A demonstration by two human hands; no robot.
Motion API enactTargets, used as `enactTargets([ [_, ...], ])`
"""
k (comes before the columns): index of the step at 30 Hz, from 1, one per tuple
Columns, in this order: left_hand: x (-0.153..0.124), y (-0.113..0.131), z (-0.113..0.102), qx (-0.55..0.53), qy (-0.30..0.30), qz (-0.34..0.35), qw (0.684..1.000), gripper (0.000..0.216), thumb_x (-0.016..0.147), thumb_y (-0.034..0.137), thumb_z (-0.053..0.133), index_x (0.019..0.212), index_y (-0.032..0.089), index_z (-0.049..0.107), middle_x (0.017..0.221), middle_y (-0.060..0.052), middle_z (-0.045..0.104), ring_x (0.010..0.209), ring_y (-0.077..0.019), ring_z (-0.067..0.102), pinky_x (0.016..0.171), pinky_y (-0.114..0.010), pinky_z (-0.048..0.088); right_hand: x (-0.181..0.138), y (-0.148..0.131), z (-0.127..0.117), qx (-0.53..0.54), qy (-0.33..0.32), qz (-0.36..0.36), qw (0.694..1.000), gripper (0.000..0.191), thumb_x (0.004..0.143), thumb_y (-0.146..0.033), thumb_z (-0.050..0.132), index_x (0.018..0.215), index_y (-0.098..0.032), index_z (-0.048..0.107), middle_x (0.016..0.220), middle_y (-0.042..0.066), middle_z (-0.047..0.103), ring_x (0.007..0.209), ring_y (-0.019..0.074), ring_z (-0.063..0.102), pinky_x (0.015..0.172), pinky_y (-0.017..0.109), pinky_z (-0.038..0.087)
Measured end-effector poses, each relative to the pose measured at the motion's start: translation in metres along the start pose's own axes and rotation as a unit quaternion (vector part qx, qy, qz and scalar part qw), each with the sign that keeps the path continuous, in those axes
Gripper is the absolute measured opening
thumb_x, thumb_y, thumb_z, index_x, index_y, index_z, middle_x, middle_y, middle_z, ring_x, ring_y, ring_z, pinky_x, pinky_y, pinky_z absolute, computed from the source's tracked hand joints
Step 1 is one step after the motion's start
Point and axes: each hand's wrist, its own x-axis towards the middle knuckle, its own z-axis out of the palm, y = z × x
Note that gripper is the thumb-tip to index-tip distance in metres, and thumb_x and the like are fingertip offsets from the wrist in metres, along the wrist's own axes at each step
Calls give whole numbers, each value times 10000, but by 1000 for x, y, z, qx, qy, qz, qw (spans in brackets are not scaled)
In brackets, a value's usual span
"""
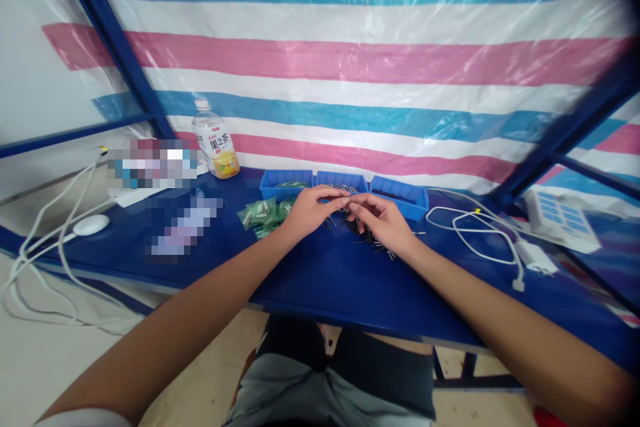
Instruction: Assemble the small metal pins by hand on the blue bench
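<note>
My left hand (316,208) and my right hand (381,217) meet at the fingertips above the desk, in front of the blue bins. Both are closed in a pinch; whatever sits between the fingers is too small or hidden to make out. Below my right hand lies a loose pile of thin black and silvery pin-like pieces (373,240). Beside my left hand are several small green-tinted plastic bags (259,213) with contents I cannot name. Behind the hands stand a left blue bin (285,177), a middle blue bin (345,177) partly covered by my fingers, and a right blue bin (407,203).
On the blue desk (320,287), a drink bottle (216,143) stands at the back left. White cables (63,233) trail over the left edge. To the right lie a white charger (536,257) with its cable and a white power strip (563,217). A striped sheet (350,60) hangs behind.
</note>
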Motion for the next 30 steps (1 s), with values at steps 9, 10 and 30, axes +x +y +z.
enactTargets([
  [9, -1, -6, 5, -71, 30, -42, 996, 374, 818, 455, 833, 1051, 164, 814, 1094, -113, 815, 1016, -276, 769, 990, -436, 586, 2, 3, -1, -21, 33, -7, 999, 424, 913, -598, 705, 1050, -198, 741, 763, 20, 715, 527, 122, 572, 501, 268, 480],
  [10, -1, -6, 5, -70, 36, -42, 996, 381, 794, 453, 854, 1032, 158, 812, 1071, -118, 817, 1004, -277, 771, 980, -435, 590, 2, 3, -1, -23, 40, -11, 999, 423, 913, -600, 704, 1044, -199, 737, 755, 18, 711, 525, 123, 572, 501, 269, 482],
  [30, 1, -13, 7, -67, -8, -50, 996, 441, 834, 483, 819, 1131, 158, 788, 960, -102, 804, 809, -201, 732, 814, -355, 590, 2, 1, 0, -10, 60, -29, 998, 399, 917, -528, 722, 1160, -212, 719, 956, 76, 739, 739, 186, 672, 511, 274, 530],
])
